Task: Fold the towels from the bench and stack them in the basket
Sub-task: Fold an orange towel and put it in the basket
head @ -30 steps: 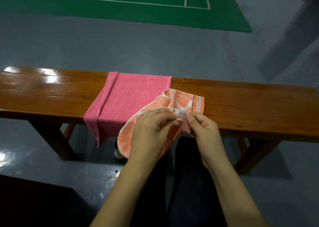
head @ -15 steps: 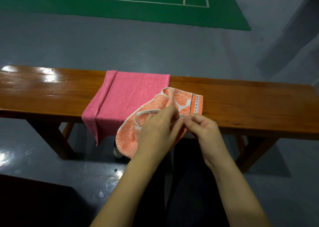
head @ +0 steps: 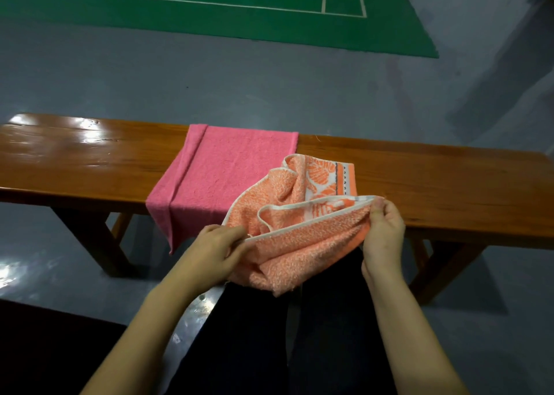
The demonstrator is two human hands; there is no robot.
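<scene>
Now stretching an orange patterned towel [head: 299,244] between both hands, just above the lap and the near edge of the wooden bench [head: 434,190].

Pinching its white-trimmed hem at either end: left hand [head: 215,253] clamping one end between thumb and curled fingers, right hand [head: 383,229] gripping the other end likewise. Sagging and bunching in the middle, with the far part resting partly on a pink towel [head: 221,172] and partly on the bench. Lying flat across the bench, pink towel overhanging the near edge; beyond, grey floor [head: 239,79] and green court mat [head: 209,7].
</scene>
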